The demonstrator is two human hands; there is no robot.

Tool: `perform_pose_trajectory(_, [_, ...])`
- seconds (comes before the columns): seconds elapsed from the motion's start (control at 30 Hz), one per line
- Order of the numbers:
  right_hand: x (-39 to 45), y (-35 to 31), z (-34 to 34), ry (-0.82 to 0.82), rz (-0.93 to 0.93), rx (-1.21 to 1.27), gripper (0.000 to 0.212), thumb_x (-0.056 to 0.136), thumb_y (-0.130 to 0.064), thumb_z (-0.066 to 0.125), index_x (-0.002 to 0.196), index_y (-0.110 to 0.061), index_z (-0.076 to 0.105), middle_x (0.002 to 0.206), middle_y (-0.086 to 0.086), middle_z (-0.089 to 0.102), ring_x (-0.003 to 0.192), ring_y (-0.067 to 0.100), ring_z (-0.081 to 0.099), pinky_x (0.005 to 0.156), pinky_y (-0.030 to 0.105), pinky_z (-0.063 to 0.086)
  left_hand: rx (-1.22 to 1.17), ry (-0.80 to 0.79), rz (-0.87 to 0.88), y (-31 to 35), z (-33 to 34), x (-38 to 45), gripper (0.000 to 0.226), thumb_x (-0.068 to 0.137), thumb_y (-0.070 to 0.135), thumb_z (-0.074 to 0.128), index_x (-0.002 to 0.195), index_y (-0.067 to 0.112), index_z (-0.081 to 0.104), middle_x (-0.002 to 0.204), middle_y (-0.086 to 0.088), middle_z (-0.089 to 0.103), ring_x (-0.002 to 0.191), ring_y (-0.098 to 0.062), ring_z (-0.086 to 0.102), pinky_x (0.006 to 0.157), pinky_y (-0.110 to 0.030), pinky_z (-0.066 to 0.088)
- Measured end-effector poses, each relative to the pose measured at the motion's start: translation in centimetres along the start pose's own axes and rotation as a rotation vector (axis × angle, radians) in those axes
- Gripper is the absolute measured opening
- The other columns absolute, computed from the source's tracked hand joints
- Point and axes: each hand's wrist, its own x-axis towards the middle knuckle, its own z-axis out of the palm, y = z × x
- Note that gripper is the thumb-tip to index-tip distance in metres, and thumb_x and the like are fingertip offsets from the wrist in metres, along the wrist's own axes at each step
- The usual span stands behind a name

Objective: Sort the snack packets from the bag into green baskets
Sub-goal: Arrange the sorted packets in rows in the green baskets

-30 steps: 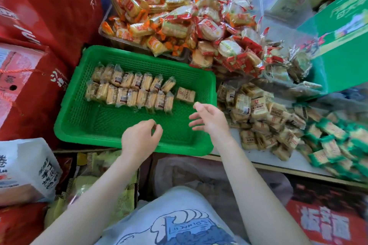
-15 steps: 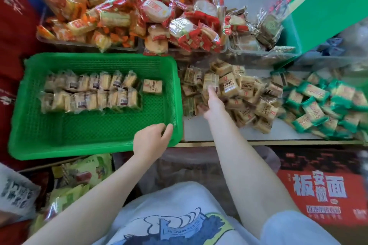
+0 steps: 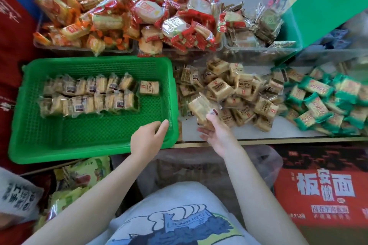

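Observation:
A green basket point(image 3: 59, 141) sits at the left with two rows of tan snack packets point(image 3: 89, 95) standing in it and one packet lying flat beside them. My left hand point(image 3: 148, 138) rests on the basket's near right corner with fingers curled over the rim. My right hand point(image 3: 216, 133) holds a tan snack packet point(image 3: 201, 106) just right of the basket, lifted off the heap of tan packets point(image 3: 239, 93) on the white surface.
Green-wrapped packets point(image 3: 322, 103) lie at the right. Clear trays with orange packets point(image 3: 83, 20) and red packets point(image 3: 175, 20) stand behind. A green box point(image 3: 318, 6) is at the back right. A red carton point(image 3: 322, 195) and a plastic bag point(image 3: 199, 167) are below.
My right hand went from the basket to the tan heap, gripped a packet and lifted it back toward the basket. My left hand settled onto the basket's corner.

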Motion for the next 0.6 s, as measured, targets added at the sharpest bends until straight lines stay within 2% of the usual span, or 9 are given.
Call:
perform_pose_trajectory(0.07, [-1.6,0.7,-0.4,-0.071,-0.036,-0.055,0.034,0.095,-0.025,0.065,0.126,-0.018,0.054,0.102,0.011,0.067,0.077,0.020,0.067,0.066,0.034,0.054,-0.328,-0.006,-0.071,1.4,-0.1,0.1,0.032,0.096,0.051,0.057,0.090,0.020,0.063,0.074,0.001,0.066,0.072,-0.022,0.065,0.064,-0.041,0.049])
perform_pose_trajectory(0.1, [-2.3,0.8,-0.4,-0.115,-0.056,-0.083,0.040,0.090,-0.027,0.068,0.127,-0.023,0.053,0.101,0.009,0.069,0.077,0.020,0.068,0.066,0.035,0.056,-0.451,-0.008,-0.098,2.5,-0.3,0.1,0.031,0.090,0.052,0.066,0.107,0.025,0.061,0.084,0.003,0.069,0.080,-0.020,0.068,0.069,-0.040,0.054])
perform_pose_trajectory(0.17, [-3.4,0.7,-0.3,-0.211,-0.084,-0.124,0.051,0.085,-0.027,0.073,0.131,-0.029,0.051,0.101,0.006,0.071,0.077,0.021,0.068,0.067,0.037,0.058,-0.567,-0.087,-0.087,4.2,-0.3,0.4,0.055,0.080,0.054,0.077,0.124,0.035,0.050,0.098,0.007,0.068,0.087,-0.013,0.068,0.072,-0.034,0.057])
perform_pose_trajectory(0.2, [-3.8,0.6,-0.2,-0.245,-0.092,-0.138,0.054,0.086,-0.025,0.077,0.132,-0.030,0.050,0.102,0.006,0.071,0.077,0.021,0.068,0.067,0.037,0.058,-0.582,-0.150,-0.082,4.9,-0.4,0.5,0.057,0.078,0.053,0.080,0.124,0.036,0.052,0.102,0.007,0.068,0.089,-0.012,0.068,0.072,-0.034,0.058])
perform_pose_trajectory(0.27, [-4.5,0.3,0.0,-0.252,-0.109,-0.157,0.056,0.082,-0.029,0.077,0.132,-0.024,0.052,0.101,0.007,0.070,0.075,0.021,0.066,0.067,0.037,0.058,-0.662,-0.244,-0.109,5.8,-0.8,0.6,0.046,0.079,0.043,0.082,0.119,0.028,0.064,0.103,0.002,0.073,0.085,-0.014,0.071,0.067,-0.033,0.058])
perform_pose_trajectory(0.33, [-4.7,-0.1,0.0,-0.192,-0.122,-0.142,0.051,0.081,-0.036,0.072,0.126,-0.015,0.057,0.097,0.009,0.068,0.073,0.020,0.062,0.065,0.033,0.056,-0.851,-0.274,-0.203,6.0,-1.7,0.6,0.034,0.083,0.029,0.080,0.112,0.014,0.070,0.099,-0.006,0.075,0.080,-0.017,0.071,0.060,-0.029,0.055])
perform_pose_trajectory(0.4, [-4.5,-0.2,-0.4,-0.097,-0.130,-0.096,0.040,0.084,-0.037,0.069,0.116,-0.012,0.063,0.093,0.008,0.069,0.070,0.016,0.059,0.059,0.029,0.053,-0.983,-0.266,-0.274,5.2,-2.7,0.7,0.032,0.087,0.022,0.076,0.113,0.005,0.068,0.100,-0.011,0.075,0.084,-0.020,0.071,0.062,-0.028,0.056])
perform_pose_trajectory(0.5, [-4.1,-0.5,-1.1,0.011,-0.181,-0.046,0.018,0.098,-0.026,0.061,0.106,-0.012,0.067,0.088,0.006,0.069,0.067,0.013,0.055,0.053,0.025,0.046,-1.104,-0.282,-0.340,3.5,-4.1,0.8,0.030,0.091,0.015,0.070,0.118,0.007,0.061,0.111,-0.012,0.070,0.096,-0.023,0.072,0.070,-0.036,0.061])
perform_pose_trajectory(0.6, [-4.2,-1.1,-1.1,-0.008,-0.232,0.035,0.016,0.102,-0.022,0.054,0.100,-0.011,0.066,0.085,0.007,0.063,0.061,0.012,0.049,0.049,0.024,0.038,-1.159,-0.326,-0.364,2.5,-4.9,0.8,0.016,0.094,0.009,0.066,0.108,0.011,0.060,0.110,-0.012,0.066,0.096,-0.026,0.070,0.066,-0.035,0.061])
